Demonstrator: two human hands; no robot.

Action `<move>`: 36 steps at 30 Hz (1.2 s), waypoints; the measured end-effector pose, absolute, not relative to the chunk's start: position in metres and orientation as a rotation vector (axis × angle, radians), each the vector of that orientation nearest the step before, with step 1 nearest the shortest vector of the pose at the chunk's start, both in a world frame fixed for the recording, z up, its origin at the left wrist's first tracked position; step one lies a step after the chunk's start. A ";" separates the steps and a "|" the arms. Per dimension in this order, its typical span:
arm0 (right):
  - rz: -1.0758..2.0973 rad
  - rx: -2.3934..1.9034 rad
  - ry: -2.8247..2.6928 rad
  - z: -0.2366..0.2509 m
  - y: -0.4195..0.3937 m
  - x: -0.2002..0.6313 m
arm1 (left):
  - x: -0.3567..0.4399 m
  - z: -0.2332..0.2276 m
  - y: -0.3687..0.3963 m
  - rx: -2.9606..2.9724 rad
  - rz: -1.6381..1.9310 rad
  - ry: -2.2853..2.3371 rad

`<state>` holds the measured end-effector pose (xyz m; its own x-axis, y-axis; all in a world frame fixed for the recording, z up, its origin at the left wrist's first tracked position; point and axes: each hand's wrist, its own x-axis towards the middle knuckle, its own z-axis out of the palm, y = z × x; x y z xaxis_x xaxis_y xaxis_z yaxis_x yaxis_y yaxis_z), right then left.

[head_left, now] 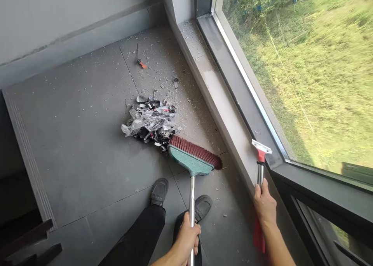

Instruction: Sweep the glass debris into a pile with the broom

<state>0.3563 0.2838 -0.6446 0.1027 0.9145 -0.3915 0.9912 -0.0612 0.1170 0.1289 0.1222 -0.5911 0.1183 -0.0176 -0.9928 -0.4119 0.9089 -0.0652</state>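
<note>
1. Our left hand has its fingers closed around the silver metal handle of a broom with a green plastic head and dark red bristles. The head lies low over the grey tiled floor, its left end against the heap.
2. That heap of crumpled clear plastic and black and white scraps sits on the tiles ahead of our shoes. A hard stroke could scatter it, since the film looks light and loose.
3. Our right hand has its fingers wrapped around a scraper with a white head, red neck and metal shaft, held up by the window. We cannot tell whether its head touches the dark window frame; a careless swing of that arm, with our attention on the broom, could scratch the frame or glass.
4. Pale crumbs dot the floor and the long pale sill. Those on the sill could drop onto the tiles if we knock it.
5. A thin tool with an orange handle lies beyond the heap, where we could tread on it or catch it in the bristles.
6. The broom handle runs between our dark grey shoes, so a careless step could trip us.
</note>
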 end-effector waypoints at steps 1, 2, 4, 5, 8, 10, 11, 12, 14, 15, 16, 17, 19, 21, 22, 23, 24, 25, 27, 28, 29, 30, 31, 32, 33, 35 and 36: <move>-0.301 2.049 1.852 -0.645 0.289 0.356 | 0.128 -0.590 0.124 -0.368 0.296 1.430; -0.288 2.073 1.832 -0.645 0.296 0.356 | 0.128 -0.589 0.125 -0.372 0.292 1.431; -0.240 2.123 1.847 -0.648 0.311 0.354 | 0.127 -0.588 0.127 -0.377 0.283 1.433; -0.206 2.140 1.889 -0.649 0.315 0.354 | 0.127 -0.587 0.127 -0.379 0.279 1.432; -0.066 2.123 2.072 -0.650 0.309 0.361 | 0.126 -0.587 0.127 -0.382 0.274 1.420; -0.003 2.068 2.141 -0.648 0.292 0.370 | 0.126 -0.588 0.127 -0.383 0.273 1.411; 0.018 2.047 2.151 -0.647 0.284 0.374 | 0.126 -0.588 0.127 -0.383 0.274 1.406; 0.034 2.034 2.151 -0.646 0.276 0.378 | 0.126 -0.588 0.127 -0.384 0.275 1.405; 0.068 2.034 2.132 -0.647 0.268 0.382 | 0.126 -0.589 0.126 -0.384 0.277 1.406; 0.085 2.045 2.120 -0.649 0.268 0.382 | 0.127 -0.590 0.125 -0.381 0.276 1.410; 0.098 2.058 2.109 -0.651 0.269 0.381 | 0.127 -0.590 0.125 -0.378 0.272 1.413; 0.107 2.071 2.099 -0.654 0.271 0.380 | 0.128 -0.591 0.124 -0.376 0.266 1.416; 0.115 2.098 2.070 -0.661 0.276 0.375 | 0.129 -0.592 0.123 -0.374 0.253 1.421; 0.118 2.129 2.037 -0.666 0.277 0.372 | 0.129 -0.593 0.122 -0.378 0.248 1.424; 0.115 2.148 2.025 -0.668 0.276 0.371 | 0.129 -0.593 0.122 -0.381 0.251 1.422; 0.105 2.166 2.018 -0.670 0.274 0.370 | 0.129 -0.593 0.121 -0.384 0.256 1.419; 0.091 2.180 2.017 -0.671 0.273 0.369 | 0.130 -0.594 0.121 -0.386 0.259 1.416; 0.075 2.188 2.019 -0.672 0.272 0.368 | 0.130 -0.594 0.121 -0.386 0.263 1.414; 0.058 2.205 2.012 -0.674 0.272 0.365 | 0.130 -0.594 0.121 -0.377 0.267 1.417; 0.058 2.213 2.003 -0.676 0.272 0.364 | 0.131 -0.594 0.121 -0.373 0.267 1.422; 0.063 2.225 1.990 -0.677 0.272 0.363 | 0.131 -0.594 0.122 -0.373 0.266 1.427; 0.067 2.243 1.976 -0.678 0.273 0.362 | 0.131 -0.594 0.122 -0.375 0.263 1.434; 0.066 2.262 1.962 -0.678 0.273 0.361 | 0.131 -0.594 0.122 -0.379 0.260 1.441; 0.057 2.277 1.955 -0.679 0.272 0.360 | 0.131 -0.594 0.123 -0.381 0.257 1.449; 0.040 2.288 1.957 -0.680 0.272 0.360 | 0.131 -0.594 0.123 -0.382 0.254 1.456; 0.001 2.299 1.971 -0.681 0.271 0.359 | 0.131 -0.594 0.123 -0.377 0.252 1.456; -0.010 2.300 1.978 -0.681 0.271 0.359 | 0.131 -0.595 0.123 -0.379 0.253 1.447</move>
<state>0.3586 0.2707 -0.6806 0.1524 0.9854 -0.0755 0.9862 -0.1466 0.0774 0.1309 0.1227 -0.5946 0.1125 -0.0588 -0.9919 -0.3922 0.9146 -0.0986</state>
